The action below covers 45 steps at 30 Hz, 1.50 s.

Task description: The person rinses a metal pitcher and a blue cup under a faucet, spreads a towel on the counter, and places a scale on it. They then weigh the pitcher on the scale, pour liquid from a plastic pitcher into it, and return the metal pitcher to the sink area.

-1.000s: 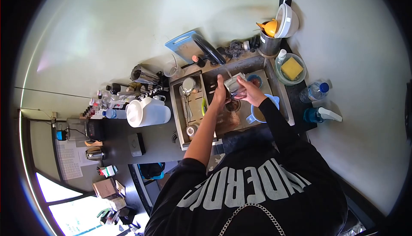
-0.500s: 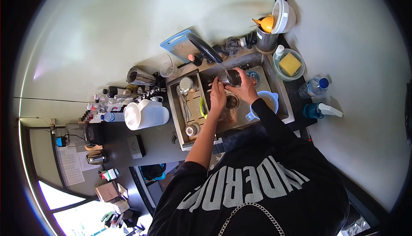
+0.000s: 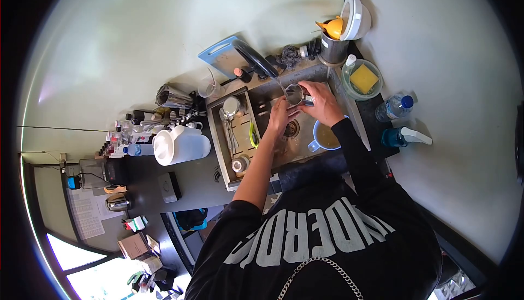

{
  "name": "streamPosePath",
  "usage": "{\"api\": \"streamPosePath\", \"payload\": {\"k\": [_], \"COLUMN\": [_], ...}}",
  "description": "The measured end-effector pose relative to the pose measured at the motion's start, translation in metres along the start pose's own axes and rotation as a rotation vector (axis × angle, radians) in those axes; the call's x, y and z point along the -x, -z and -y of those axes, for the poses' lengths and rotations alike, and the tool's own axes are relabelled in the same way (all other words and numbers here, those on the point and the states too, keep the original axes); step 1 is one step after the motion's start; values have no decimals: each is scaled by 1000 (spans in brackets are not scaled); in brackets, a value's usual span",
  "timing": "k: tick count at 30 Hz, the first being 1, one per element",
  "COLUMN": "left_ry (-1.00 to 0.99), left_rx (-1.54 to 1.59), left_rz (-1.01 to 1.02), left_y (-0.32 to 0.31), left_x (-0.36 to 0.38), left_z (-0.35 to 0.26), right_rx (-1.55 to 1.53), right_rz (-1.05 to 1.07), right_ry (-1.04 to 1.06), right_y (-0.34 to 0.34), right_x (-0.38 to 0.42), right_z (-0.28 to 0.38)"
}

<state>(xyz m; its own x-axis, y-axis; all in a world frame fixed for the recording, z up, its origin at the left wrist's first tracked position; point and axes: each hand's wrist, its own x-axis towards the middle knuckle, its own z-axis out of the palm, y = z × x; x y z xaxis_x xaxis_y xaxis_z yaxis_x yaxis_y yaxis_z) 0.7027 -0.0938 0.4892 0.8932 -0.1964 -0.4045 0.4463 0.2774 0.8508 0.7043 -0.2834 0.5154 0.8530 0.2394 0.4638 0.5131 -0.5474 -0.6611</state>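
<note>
Under the black faucet (image 3: 255, 60), a metal cup (image 3: 295, 94) is tilted with its round opening showing. My right hand (image 3: 323, 102) is wrapped round the cup's right side. My left hand (image 3: 280, 115) touches its lower left side, with the fingers close together. Water seems to run from the spout beside the cup. A blue strainer-like bowl (image 3: 326, 137) with a handle sits in the sink basin below my right hand. The drain (image 3: 292, 129) shows between my forearms.
The sink's left compartment (image 3: 219, 128) holds cutlery, a green-handled tool (image 3: 253, 135) and small cups. A white pitcher (image 3: 183, 144) stands to its left. At the right are a bowl with a yellow sponge (image 3: 364, 79), a water bottle (image 3: 394, 107) and a spray bottle (image 3: 405, 137).
The cup has turned so that its opening now faces up toward the camera. My right hand has shifted slightly with it. The whole view has moved a little.
</note>
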Motion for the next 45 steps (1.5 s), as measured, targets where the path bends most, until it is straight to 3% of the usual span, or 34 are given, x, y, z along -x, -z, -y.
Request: {"api": "streamPosePath", "payload": {"k": [3,5,6,8,9,10,12,13,14,16,18,20,22,24,25,27,28,30,31,32,34,35,38,40,42,44,45], "left_ry": [-1,-160,-159,-689,-932,-931,-870,-557,-551,-6,58,95,74,-25,-21,-113,-113,-205,-171,-171,11,50,68,74,-160,-215,-225], "left_rx": [-207,-372,-374,-894,-1036,-1039,-1385,-1509,-1506,-1729,-1656,-1614,-1626,-975,-974,-1058,-1064,-726,-390,-386,127,169,61,-50,-618,-686,-653], "left_rz": [-129,-235,-234,-428,-583,-583,-142,27,32,6,52,-47,50,112,111,-179,-179,-120,-102,-104,-58,-42,-116,-111,-345,-193,-210], "left_y": [5,18,15,-3,-22,-26,-24,-25,-25,-30,-40,-56,-38,-37,-40,-45,-35,-19,-17,-15,-2,8,24,24,14,30,21], "left_x": [2,-3,2,24,34,40,45,44,35,14,6,2,-26,-26,-22,-11,-12,-5,2,7,9,7,3,9,14,12,24], "left_z": [11,22,19,1,-17,-31,-56,-64,-63,-69,-83,-77,-64,-61,-57,-51,-44,-31,-30,-28,-21,-15,-1,-1,-2,9,4], "right_rx": [-61,-355,-355,-823,-850,-853,-495,-431,-429,-292,-403,-269,-265,-203,-205,-153,-158,-305,-406,-404,-735,-694,-531,-460,-216,-105,-126], "right_rz": [48,168,167,189,172,172,-62,-55,-53,-17,-14,9,-81,-191,-188,-199,-204,-102,-109,-105,148,210,304,256,200,170,144], "right_ry": [-115,-309,-310,-617,-638,-639,-242,-187,-194,-65,-105,-196,-172,-141,-143,-141,-143,-191,-194,-194,-294,-299,-326,-180,-181,-59,-70], "right_y": [-5,-22,-25,-37,-56,-64,-75,-71,-69,-65,-68,-64,-68,-67,-65,-60,-52,-34,-40,-41,-39,-34,-22,-24,-22,-25,-30], "right_x": [9,17,19,23,27,27,24,22,20,11,5,-1,4,11,14,13,11,14,16,18,14,14,6,5,4,1,2], "right_z": [-2,-11,-7,7,-3,-4,-2,3,8,14,11,6,5,8,7,3,7,11,-3,-12,-20,-19,-12,-10,-4,2,3]}}
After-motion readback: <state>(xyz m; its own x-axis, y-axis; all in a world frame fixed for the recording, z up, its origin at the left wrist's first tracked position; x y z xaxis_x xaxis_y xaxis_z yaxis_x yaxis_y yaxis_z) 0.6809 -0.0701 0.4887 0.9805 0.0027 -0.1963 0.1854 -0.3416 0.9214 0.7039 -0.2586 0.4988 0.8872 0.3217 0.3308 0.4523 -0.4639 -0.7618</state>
